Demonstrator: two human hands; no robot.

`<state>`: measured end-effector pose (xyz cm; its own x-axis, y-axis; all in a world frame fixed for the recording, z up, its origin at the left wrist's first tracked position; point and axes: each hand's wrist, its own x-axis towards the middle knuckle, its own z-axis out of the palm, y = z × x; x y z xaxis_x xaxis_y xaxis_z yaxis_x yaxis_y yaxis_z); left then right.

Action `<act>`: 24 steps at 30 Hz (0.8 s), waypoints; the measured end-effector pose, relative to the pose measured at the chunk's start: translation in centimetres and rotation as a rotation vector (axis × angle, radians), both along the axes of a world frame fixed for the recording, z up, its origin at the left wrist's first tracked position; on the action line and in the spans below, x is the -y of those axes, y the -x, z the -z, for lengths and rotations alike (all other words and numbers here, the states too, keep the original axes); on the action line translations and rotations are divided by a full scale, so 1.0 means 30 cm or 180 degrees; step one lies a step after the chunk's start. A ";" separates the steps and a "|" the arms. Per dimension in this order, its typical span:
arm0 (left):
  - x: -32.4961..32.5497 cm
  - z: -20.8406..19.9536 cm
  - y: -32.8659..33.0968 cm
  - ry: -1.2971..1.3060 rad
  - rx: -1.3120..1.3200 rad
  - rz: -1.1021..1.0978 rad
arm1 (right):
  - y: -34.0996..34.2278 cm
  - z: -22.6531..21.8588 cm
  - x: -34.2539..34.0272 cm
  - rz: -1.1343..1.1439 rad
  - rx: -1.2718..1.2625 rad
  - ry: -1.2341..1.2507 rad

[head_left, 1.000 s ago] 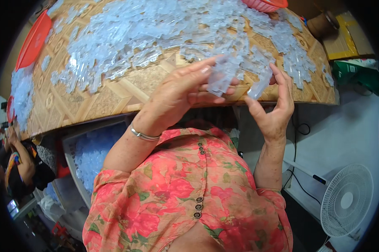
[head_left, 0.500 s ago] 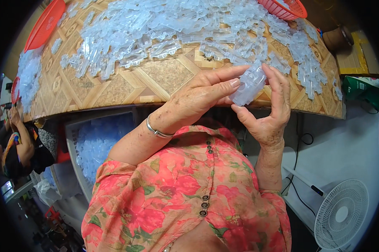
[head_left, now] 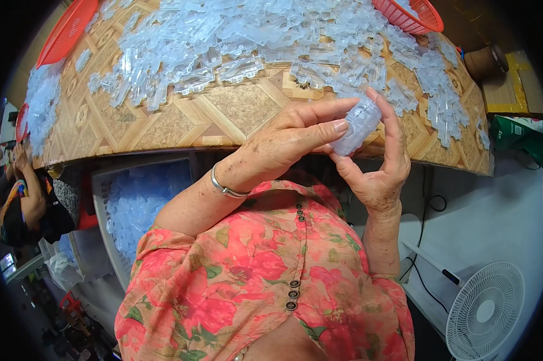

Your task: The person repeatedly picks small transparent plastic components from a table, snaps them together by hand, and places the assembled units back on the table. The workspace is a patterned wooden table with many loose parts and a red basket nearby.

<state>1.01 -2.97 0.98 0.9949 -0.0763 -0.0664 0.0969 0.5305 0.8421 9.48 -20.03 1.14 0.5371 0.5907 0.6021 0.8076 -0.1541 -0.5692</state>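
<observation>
Between my two hands, just over the near edge of the table, is a clear plastic piece, short and chunky, perhaps several parts stacked together. My left hand grips its left side between the thumb and outstretched fingers. On the other side, my right hand pinches it by the ends, with the index finger at the top and the thumb at the bottom. Beyond the hands, a wide heap of similar clear plastic pieces covers the table.
Red baskets stand at the table's far left and far right. Below the table's left side is a bin full of clear pieces. A white fan stands at lower right. Another person's arm shows at the far left.
The clear piece has turned a little between my fingers and looks more upright. My right hand has shifted slightly left, its fingers closer around the piece. My left hand has barely moved.
</observation>
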 end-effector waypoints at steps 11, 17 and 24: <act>-0.017 -0.016 0.002 -0.0716 0.0322 0.0162 | -0.009 -0.001 0.012 -0.0087 0.0130 0.0070; 0.010 0.005 -0.002 -0.2562 0.1245 -0.0458 | -0.005 0.016 -0.004 0.0169 0.0374 0.0054; 0.008 0.007 -0.004 -0.3057 0.1392 -0.0574 | 0.000 0.034 0.004 0.0079 0.0195 -0.0028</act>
<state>1.13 -3.22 0.77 0.9382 -0.0313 0.3448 -0.3283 -0.3968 0.8572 9.48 -20.16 0.12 0.5135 0.5722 0.6394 0.8370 -0.1696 -0.5203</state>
